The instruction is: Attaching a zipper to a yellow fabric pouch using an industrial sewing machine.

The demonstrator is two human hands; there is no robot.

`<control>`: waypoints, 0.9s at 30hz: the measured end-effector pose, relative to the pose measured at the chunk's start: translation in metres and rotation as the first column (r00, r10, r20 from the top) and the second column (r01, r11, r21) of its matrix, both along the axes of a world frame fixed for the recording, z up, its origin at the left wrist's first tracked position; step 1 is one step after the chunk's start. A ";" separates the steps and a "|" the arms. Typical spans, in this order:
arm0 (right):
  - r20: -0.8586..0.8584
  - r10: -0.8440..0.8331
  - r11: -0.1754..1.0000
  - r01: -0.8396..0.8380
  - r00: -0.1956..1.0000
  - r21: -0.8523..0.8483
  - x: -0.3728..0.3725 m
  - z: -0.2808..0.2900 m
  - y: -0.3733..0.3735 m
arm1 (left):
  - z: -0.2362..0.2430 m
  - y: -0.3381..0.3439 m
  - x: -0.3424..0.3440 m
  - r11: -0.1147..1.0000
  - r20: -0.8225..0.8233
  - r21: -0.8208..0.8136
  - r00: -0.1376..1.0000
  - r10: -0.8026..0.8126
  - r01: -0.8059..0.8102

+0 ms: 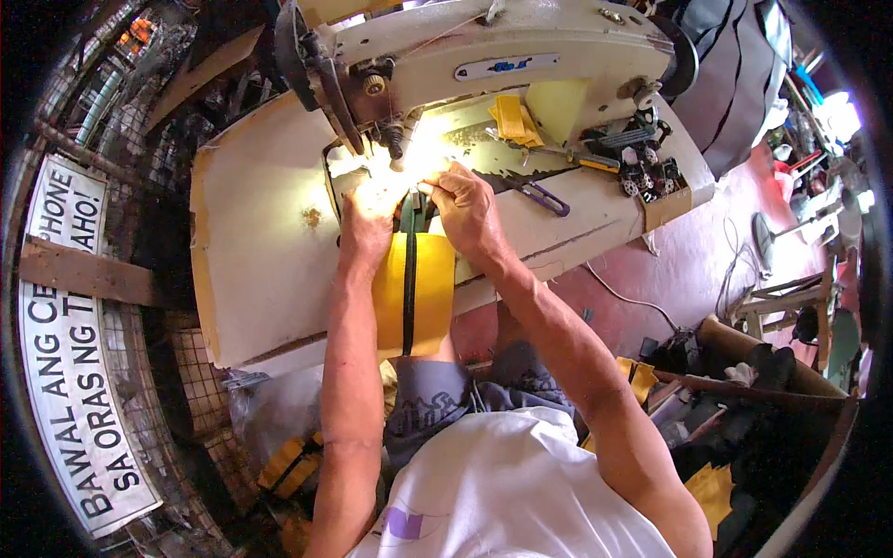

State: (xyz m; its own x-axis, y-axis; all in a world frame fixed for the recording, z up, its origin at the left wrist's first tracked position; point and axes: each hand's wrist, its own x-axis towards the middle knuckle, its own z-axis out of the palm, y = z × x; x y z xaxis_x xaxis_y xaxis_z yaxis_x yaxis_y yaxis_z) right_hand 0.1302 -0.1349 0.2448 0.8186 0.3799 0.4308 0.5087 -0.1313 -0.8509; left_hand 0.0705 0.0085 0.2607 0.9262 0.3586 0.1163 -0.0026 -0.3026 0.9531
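A long yellow fabric piece [389,293] with a black zipper-like strip [409,279] down its middle hangs over the front edge of the sewing table toward my lap. Its far end, dark green and black, lies below the needle area of a cream sewing machine [586,56]. My left hand [368,221] is curled at the left side of this end, its fingertips washed out by the lamp glare. On the right side, my right hand [465,209] pinches the same end with bent fingers close to the needle. Glare hides the exact contact with the needle and presser foot.
Thread snips [545,198] with a purple handle and a yellow-handled screwdriver [593,162] lie right of my hands. Folded yellow pieces [514,121] rest behind. A cardboard box [668,206] holds small black parts. A metal grille and sign [84,372] stand left.
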 end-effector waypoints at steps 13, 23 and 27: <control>0.011 0.002 0.996 -0.001 1.000 -0.093 -0.010 0.005 0.001 | 0.003 -0.002 0.000 0.999 0.109 -0.044 0.994 0.015 -0.011; 0.111 -0.067 0.997 0.061 0.992 0.053 -0.006 0.005 0.001 | -0.004 0.000 0.001 0.998 0.082 -0.050 0.996 0.044 -0.040; 0.084 -0.065 0.997 0.068 0.994 -0.036 -0.006 0.004 0.000 | -0.008 0.003 0.000 0.998 0.094 -0.029 0.994 0.060 -0.057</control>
